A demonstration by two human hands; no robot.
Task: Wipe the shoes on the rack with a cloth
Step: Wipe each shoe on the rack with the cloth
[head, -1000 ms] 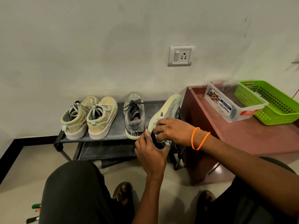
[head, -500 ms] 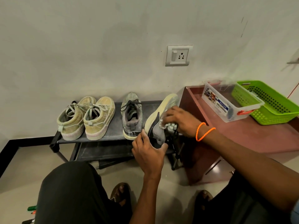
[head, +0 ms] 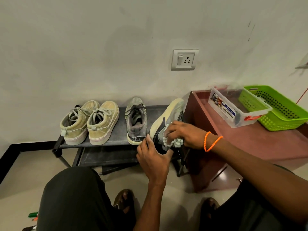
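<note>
Now the left hand (head: 154, 157) grips the heel of the tipped shoe (head: 168, 120) so it stays put at the rack's (head: 115, 138) right end, while the right hand (head: 185, 135) bunches the cloth (head: 175, 142) against its side to rub it.

4 shoes (head: 136, 120), 1 rack (head: 116, 135), 1 cloth (head: 175, 141), 2 hands (head: 154, 160), 1 green basket (head: 280, 120), 1 clear box (head: 233, 112), 1 cabinet (head: 266, 144)

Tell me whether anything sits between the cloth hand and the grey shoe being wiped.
Nothing visible does. The right hand presses the cloth straight onto the side of the tilted grey shoe, while the left hand grips its heel end. The other grey shoe stands apart to the left on the rack.
</note>
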